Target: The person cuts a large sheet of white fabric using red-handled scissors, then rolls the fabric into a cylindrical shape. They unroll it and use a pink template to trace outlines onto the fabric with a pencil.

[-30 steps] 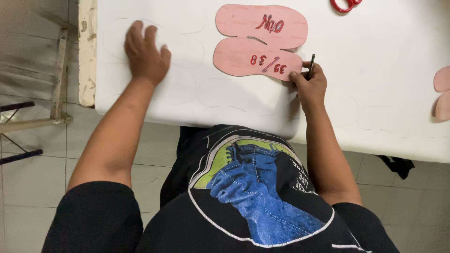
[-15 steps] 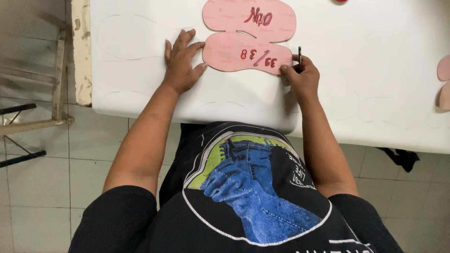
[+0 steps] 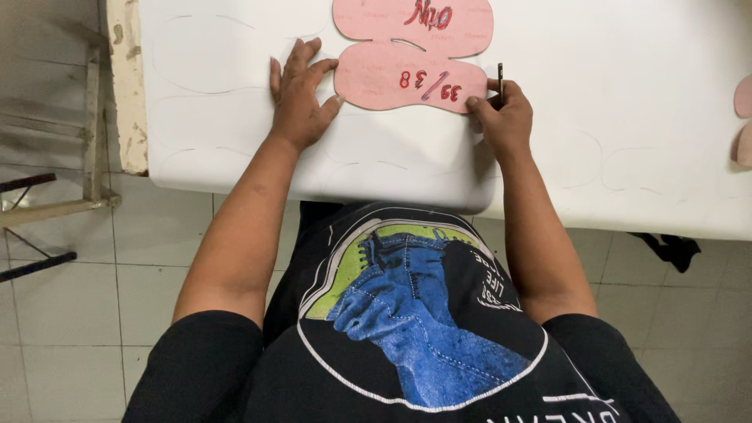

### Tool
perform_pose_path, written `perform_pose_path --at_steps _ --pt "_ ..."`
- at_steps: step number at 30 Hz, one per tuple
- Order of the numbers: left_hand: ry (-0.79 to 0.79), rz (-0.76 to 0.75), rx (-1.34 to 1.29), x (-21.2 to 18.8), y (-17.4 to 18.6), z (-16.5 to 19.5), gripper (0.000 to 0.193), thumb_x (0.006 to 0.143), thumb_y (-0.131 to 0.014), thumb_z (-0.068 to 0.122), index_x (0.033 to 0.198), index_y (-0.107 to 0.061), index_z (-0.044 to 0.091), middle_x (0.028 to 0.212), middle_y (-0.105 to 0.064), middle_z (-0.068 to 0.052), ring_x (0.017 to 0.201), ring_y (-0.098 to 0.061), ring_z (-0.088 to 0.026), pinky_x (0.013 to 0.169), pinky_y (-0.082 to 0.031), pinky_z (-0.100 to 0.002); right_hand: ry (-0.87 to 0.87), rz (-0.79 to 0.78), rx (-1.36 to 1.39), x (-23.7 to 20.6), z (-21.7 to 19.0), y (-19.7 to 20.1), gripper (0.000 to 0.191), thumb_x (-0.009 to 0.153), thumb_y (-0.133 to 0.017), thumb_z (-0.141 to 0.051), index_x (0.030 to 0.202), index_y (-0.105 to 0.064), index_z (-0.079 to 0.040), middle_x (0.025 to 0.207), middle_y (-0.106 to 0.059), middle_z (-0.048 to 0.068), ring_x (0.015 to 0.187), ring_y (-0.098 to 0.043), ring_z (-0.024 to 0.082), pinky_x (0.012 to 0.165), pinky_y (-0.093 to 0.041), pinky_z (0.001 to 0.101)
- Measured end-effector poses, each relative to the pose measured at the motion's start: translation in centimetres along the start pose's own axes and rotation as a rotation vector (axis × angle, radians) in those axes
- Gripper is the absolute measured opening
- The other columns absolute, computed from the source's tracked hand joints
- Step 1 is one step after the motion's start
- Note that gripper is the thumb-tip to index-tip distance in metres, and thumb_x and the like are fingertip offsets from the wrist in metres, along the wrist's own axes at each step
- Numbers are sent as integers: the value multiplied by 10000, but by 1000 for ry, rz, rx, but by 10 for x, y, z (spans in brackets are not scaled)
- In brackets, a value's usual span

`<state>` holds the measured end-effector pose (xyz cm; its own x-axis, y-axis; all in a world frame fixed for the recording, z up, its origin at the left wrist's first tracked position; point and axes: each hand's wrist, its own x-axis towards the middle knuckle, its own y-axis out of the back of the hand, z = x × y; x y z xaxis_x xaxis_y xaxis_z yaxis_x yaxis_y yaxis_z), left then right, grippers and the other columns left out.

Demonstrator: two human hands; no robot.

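Note:
A pink sole-shaped template (image 3: 392, 74) lies flat on a white sheet (image 3: 611, 94), with a second pink sole shape joined above it. My left hand (image 3: 300, 95) rests palm down at the template's left edge, fingertips touching it. At the template's right end, my right hand (image 3: 501, 117) grips a thin dark pen (image 3: 500, 78) held upright against the edge. Faint traced outlines of soles show on the sheet around both hands.
The white sheet covers a table whose worn wooden edge (image 3: 125, 86) shows at the left. More pink pieces (image 3: 742, 117) lie at the far right edge. Below the table are pale floor tiles (image 3: 94, 313) and a metal frame (image 3: 39, 211) at the left.
My left hand has slid right from the bare sheet onto the template's left edge. The template and my right hand with the pen have stayed together.

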<state>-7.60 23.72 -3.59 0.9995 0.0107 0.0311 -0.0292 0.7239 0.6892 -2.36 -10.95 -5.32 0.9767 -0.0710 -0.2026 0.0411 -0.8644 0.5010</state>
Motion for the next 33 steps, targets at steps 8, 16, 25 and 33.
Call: perform_pose_path --at_steps 8,16,25,33 --pt "0 -21 -12 1 0 6 483 875 -752 249 1341 -658 163 1643 -357 -118 1576 -153 -305 1245 58 -564 -29 -38 27 1 0 6 322 896 -800 -134 1139 -636 -3 774 -694 30 620 -643 90 529 -516 262" --pt "-2 -2 -11 0 -2 9 463 881 -748 261 1325 -657 166 1638 -373 -113 1578 -169 -299 1251 54 -563 -6 -30 -28 -1 4 10 328 898 -836 -165 1114 -638 -18 781 -674 19 626 -629 81 526 -516 260" --pt "-12 26 -18 0 -8 1 434 880 -777 240 1284 -640 163 1644 -383 -96 1580 -190 -289 1257 29 -562 0 -30 -110 -2 3 12 315 903 -843 -203 1056 -636 -21 784 -678 22 605 -633 91 519 -523 274" --pt "-8 47 -14 -1 -15 -11 460 872 -788 252 1263 -583 121 1643 -372 -99 1585 -201 -292 1275 9 -559 -10 -26 -90 -3 2 10 275 902 -828 -188 1021 -634 -35 746 -673 16 572 -617 91 502 -500 273"
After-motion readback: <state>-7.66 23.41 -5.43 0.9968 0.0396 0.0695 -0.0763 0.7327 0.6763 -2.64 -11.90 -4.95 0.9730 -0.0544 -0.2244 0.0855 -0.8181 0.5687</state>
